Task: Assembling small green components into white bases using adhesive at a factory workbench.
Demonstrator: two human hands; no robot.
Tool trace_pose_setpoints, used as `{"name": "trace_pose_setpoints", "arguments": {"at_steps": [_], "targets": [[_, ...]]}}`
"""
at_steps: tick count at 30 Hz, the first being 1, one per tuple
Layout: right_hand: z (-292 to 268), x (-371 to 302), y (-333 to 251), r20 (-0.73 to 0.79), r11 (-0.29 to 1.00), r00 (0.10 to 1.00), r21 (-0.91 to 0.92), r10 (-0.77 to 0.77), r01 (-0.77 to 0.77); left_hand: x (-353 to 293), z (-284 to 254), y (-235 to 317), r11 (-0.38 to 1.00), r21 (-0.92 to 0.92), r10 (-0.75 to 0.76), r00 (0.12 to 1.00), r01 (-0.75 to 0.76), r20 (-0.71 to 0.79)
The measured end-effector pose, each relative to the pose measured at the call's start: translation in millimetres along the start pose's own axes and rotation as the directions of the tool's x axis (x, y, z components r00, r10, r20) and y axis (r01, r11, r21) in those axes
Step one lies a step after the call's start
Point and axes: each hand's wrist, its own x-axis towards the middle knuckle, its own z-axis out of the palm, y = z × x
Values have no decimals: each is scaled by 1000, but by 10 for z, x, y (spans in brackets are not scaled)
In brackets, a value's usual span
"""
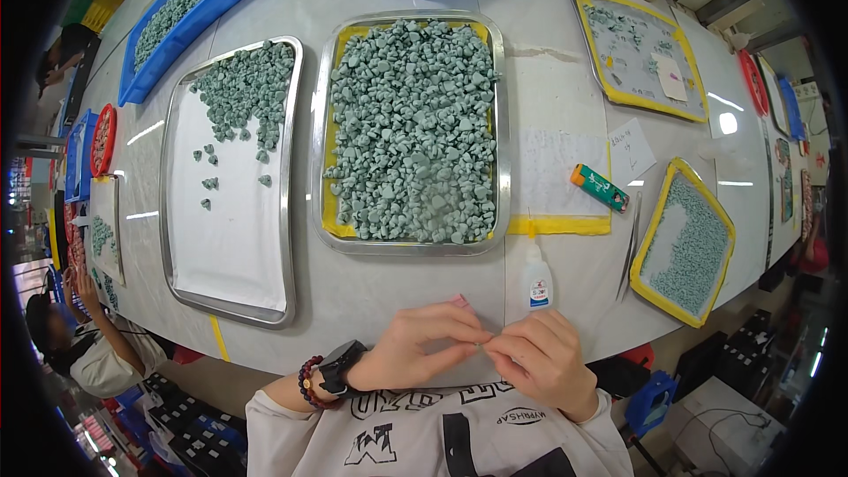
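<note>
Close to the table's near edge, my left hand (420,344) and my right hand (541,355) meet fingertip to fingertip. Both are closed in a pinch around something tiny and pale between them, too small to name. A dark watch (339,366) and a beaded bracelet (309,382) circle my left wrist. Just beyond my right hand is a small white glue bottle (538,278) with a yellow tip. Farther off, a metal tray (501,177) lined in yellow is heaped with small grey-green pieces (411,124). Left of it, a white-lined metal tray (225,256) holds similar pieces in its far part.
Tweezers (630,247) and a green-orange tube-shaped container (601,188) lie right of the glue. Beyond are yellow-edged trays, one with tiny green pieces (685,247), another sparsely filled (618,62). Blue bins (132,71) stand at the far side. Another person (102,344) works at left.
</note>
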Motion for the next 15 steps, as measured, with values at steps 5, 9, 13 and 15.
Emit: {"name": "trace_pose_setpoints", "arguments": {"at_steps": [5,9,13,15], "targets": [[33,-6,-28,-86,998,996,67,-1,7,14,-30,22,937,-322,-133,991,136,31],[39,0,-23,-120,996,992,77,-27,36,9,-52,7,870,-450,-188,979,201,73],[43,0,-17,-127,996,991,65,-48,56,-6,-44,-27,897,-410,-156,986,165,56],[47,1,-12,-128,996,990,61,-52,60,-13,-40,-37,911,-385,-138,989,144,44]]}}
